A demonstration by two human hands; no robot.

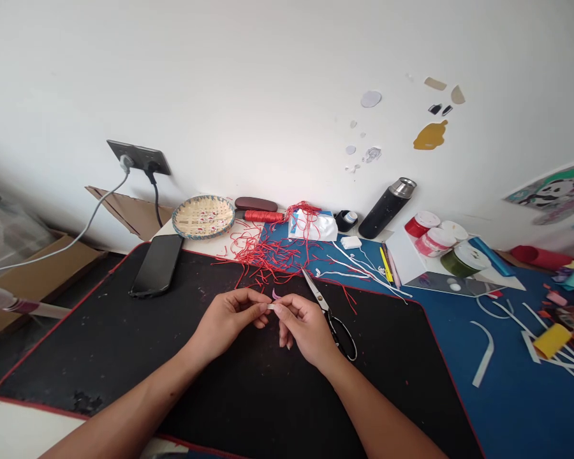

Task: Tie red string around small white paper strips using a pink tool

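My left hand [234, 319] and my right hand [303, 325] meet over the black mat, thumbs and forefingers pinched together. Between the fingertips is a small pale strip [270, 306], mostly covered by the fingers. A curled purple end [275, 294] sticks up just behind it; whether the two are one piece I cannot tell. Black-handled scissors [321, 301] lie on the mat right beside my right hand, blades pointing away. Beyond my hands, cut red cords [268, 255] are heaped across the mat's far edge.
A phone [157, 264] lies at the mat's left, near a woven basket [203, 217]. Along the wall are a red cord spool [264, 217] and a leaning black thermos [387, 208]. Lidded jars [465, 260] stand right, with white paper strips [483, 357] on the blue surface.
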